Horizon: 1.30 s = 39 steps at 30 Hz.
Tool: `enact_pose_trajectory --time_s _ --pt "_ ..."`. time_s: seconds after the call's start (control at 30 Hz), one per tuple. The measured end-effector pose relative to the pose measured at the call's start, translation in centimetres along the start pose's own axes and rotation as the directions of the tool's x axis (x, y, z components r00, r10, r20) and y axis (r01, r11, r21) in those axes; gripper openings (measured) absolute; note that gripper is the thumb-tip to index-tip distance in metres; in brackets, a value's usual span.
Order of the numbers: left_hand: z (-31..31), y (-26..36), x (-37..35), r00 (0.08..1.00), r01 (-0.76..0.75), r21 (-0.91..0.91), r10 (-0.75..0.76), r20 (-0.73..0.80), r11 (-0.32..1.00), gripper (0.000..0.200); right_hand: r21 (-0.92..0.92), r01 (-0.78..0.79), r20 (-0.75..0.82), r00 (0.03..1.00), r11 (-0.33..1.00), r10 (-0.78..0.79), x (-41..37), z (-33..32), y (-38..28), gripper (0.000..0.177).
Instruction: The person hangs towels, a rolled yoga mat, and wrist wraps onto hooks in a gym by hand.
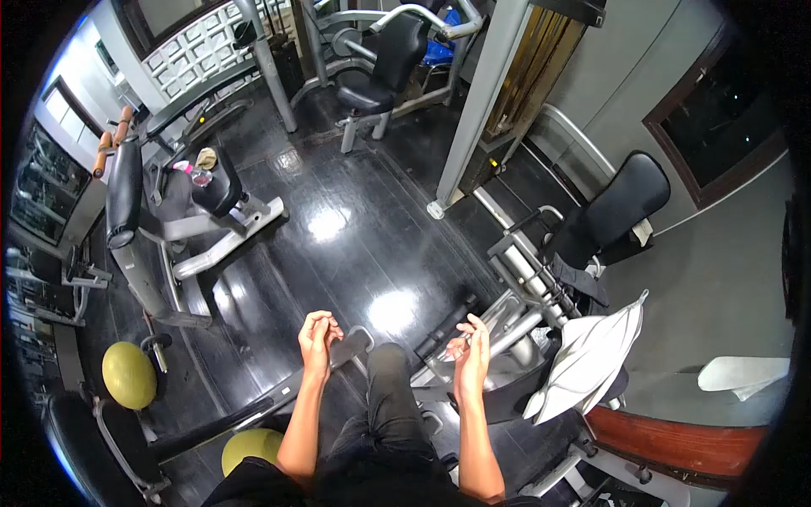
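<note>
I am seated in a gym and look down at my own legs in dark trousers (384,397). My left hand (318,333) is raised in front of me with its fingers loosely curled and holds nothing. My right hand (470,345) is also up, palm turned inward, fingers apart and slightly bent, with nothing in it. The two hands are apart, one on each side of my knee. Neither hand touches any equipment.
A white towel (587,362) lies over the machine seat at my right. A grey weight machine (524,279) stands just ahead on the right. Another padded machine (169,211) is at the left, with yellow-green balls (128,373) by it. The floor (338,228) is glossy black.
</note>
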<state>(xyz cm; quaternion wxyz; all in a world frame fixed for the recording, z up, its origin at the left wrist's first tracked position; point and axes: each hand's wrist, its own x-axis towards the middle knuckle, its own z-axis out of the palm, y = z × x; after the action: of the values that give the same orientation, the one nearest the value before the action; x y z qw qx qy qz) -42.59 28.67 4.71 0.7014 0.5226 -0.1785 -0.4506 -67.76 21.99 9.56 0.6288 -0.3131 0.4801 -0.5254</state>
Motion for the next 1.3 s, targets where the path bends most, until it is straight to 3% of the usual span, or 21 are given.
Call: enact_pose_trajectory --time_s 0.17,0.33,0.5,0.67,0.83,0.9,0.97,1.1,1.23,1.3 --pt "1.7 0.0 4.7 0.999 0.042 -0.002 -0.042 0.03 0.999 0.012 0.037 -0.025 -0.005 1.0 0.999 0.025 3.3 1.8 0.8 0.037" --pt "4.8 -0.8 13.0 0.986 0.074 0.048 -0.08 0.146 0.996 0.015 0.278 0.045 -0.021 0.999 0.96 -0.041 9.1 4.1 0.5 0.04" --pt "11.2 -0.3 21.4 0.939 0.124 0.134 -0.16 0.304 0.983 0.019 0.252 0.043 0.007 0.999 0.967 -0.046 15.0 5.5 -0.2 0.044" --pt "16.2 -0.1 25.6 0.749 0.103 0.29 -0.266 0.606 0.952 0.027 0.212 0.035 -0.098 0.995 0.977 -0.015 19.2 5.7 -2.0 0.035" --pt "19.4 -1.1 28.1 0.68 0.24 0.294 -0.376 0.63 0.925 0.03 0.197 0.021 -0.202 0.979 0.98 0.019 22.4 5.8 -3.1 0.035" --pt "21.0 -1.3 29.1 0.615 0.236 0.331 -0.404 0.677 0.914 0.035 0.116 -0.072 -0.224 0.97 0.991 0.096 23.9 6.0 -3.1 0.042" --pt "22.4 -1.6 31.3 0.491 0.205 0.469 -0.505 0.71 0.859 0.048 0.188 -0.06 -0.251 0.962 0.98 0.108 25.6 7.3 -2.9 0.043" --pt "23.8 -3.0 35.1 0.321 0.226 0.564 -0.608 0.726 0.794 0.05 0.26 0.019 -0.329 0.942 0.965 0.07 28.7 9.0 -1.2 0.042" --pt "24.1 -6.1 39.0 0.064 0.198 0.662 -0.683 0.728 0.723 0.05 0.351 0.07 -0.516 0.847 0.934 0.13 31.3 10.0 1.7 0.039" --pt "24.6 -7.7 40.6 0.001 0.187 0.706 -0.719 0.695 0.683 0.048 0.38 0.135 -0.575 0.809 0.915 0.12 31.9 10.3 3.4 0.038"
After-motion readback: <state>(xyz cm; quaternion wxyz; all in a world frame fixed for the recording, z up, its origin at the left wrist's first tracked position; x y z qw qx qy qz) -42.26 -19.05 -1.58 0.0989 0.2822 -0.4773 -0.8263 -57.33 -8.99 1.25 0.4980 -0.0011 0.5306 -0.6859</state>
